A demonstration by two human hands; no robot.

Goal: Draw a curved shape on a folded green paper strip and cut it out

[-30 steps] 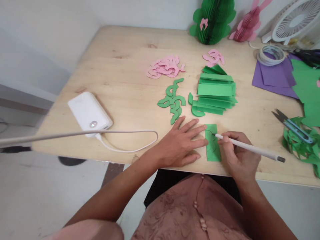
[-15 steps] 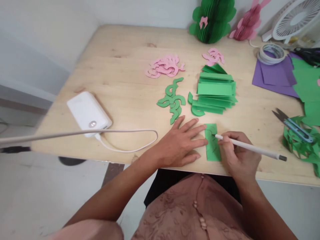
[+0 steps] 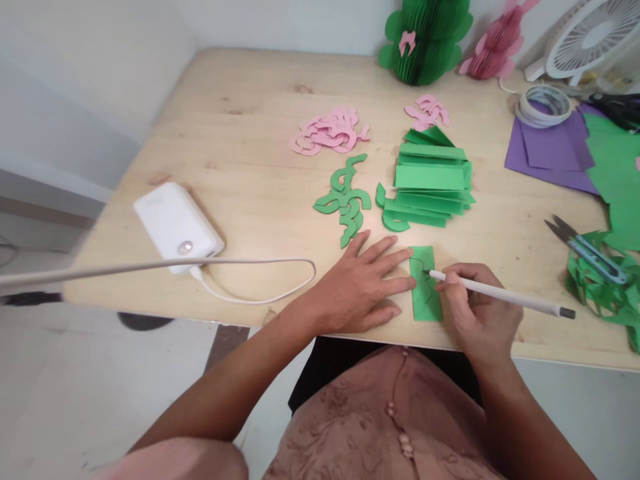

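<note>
While your R hand (image 3: 483, 313) pinches pen (image 3: 495, 291) at slip (image 3: 425, 305), your L hand (image 3: 361, 287), splayed on slip's left edge, grips nothing; too-light pressure may → skid, stray line.

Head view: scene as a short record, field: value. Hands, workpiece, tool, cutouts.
left hand: spread on pale wooden table, at left edge of green rectangular paper
right hand: holds slim white pen, dark tip at the paper
paper: dark curved lines on it
tool: blue-handled metal snips, lying on green paper scraps
cutouts: curved green paper pieces near left hand; two heaps of curved pink paper pieces farther back
</note>
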